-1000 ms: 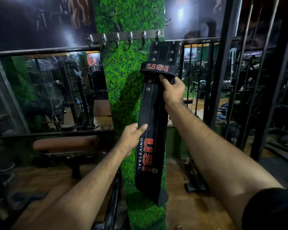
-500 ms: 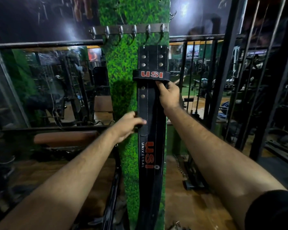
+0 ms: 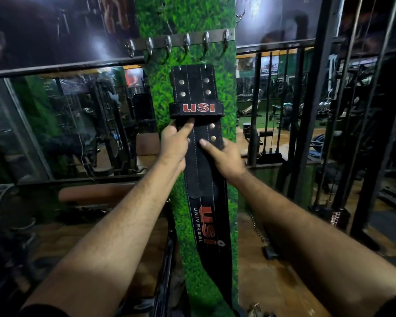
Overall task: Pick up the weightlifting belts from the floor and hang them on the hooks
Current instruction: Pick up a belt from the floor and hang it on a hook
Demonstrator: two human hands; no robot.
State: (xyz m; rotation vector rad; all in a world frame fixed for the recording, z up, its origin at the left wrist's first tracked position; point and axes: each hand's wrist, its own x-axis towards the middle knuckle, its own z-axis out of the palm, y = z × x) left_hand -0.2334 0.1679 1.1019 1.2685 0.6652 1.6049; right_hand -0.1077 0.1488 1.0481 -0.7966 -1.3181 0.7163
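Note:
A long black weightlifting belt with red USI lettering hangs upright in front of a green grass-patterned pillar. Its top end sits just below a metal rail of hooks; whether it touches a hook I cannot tell. My left hand grips the belt's left edge under the USI loop, thumb on the front. On the right edge, slightly lower, my right hand holds the belt with its thumb across the face.
Mirrors and a dark horizontal rail run left of the pillar, with a brown padded bench below. Black gym machine frames stand to the right. The floor is brown wood.
My left hand has slid up the belt from its middle to just under the loop. My right hand has shifted slightly lower on the right edge. The belt now sits centred below the hooks.

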